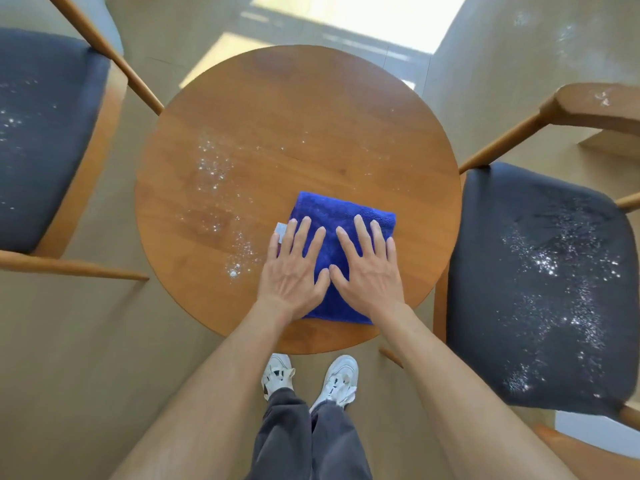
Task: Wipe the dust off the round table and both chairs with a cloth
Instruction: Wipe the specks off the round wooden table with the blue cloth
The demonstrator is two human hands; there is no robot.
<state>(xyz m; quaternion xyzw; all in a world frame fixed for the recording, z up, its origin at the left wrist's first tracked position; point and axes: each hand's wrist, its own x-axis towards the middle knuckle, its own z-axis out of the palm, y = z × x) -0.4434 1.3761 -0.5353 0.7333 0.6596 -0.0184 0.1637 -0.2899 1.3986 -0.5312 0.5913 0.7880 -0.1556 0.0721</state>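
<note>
A folded blue cloth lies on the near right part of the round wooden table. My left hand and my right hand press flat on it side by side, fingers straight and spread. White dust is scattered over the table's left half, down to a small heap near my left hand. The left chair has a dark seat with light dust. The right chair has a dark seat thickly speckled with dust, and some on its wooden backrest.
The chairs stand close against the table on both sides, their wooden arms reaching toward its edge. I stand at the table's near edge, with my white shoes on the beige floor. A sunlit patch lies on the floor beyond the table.
</note>
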